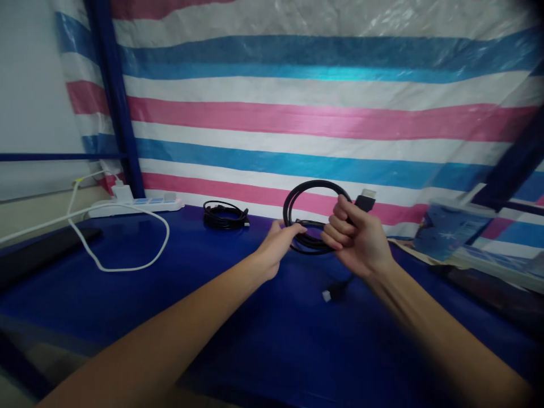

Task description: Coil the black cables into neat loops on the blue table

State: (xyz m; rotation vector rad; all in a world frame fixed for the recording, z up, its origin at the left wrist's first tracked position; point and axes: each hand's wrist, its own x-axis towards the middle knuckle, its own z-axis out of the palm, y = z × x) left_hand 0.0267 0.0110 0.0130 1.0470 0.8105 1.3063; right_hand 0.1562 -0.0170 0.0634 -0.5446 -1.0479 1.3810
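Note:
A black cable (317, 184) is looped into a coil and held up above the blue table. My left hand (276, 246) pinches the coil's left side between thumb and fingers. On the right side, my right hand (355, 235) is closed round the loops. One cable plug (366, 198) points up beyond my right thumb. The other plug (331, 293), with a pale metal tip, hangs below the hands. Behind the held loops, part of another black coil shows low down, mostly hidden. Further left, a coiled black cable (225, 218) lies on the table.
The blue table (178, 300) meets a striped sheet (272, 119) at the back. At the left are a white power strip (144, 208), a looped white cord (131, 269) and a dark flat object (46, 255). A blue container (450, 226) stands at the right.

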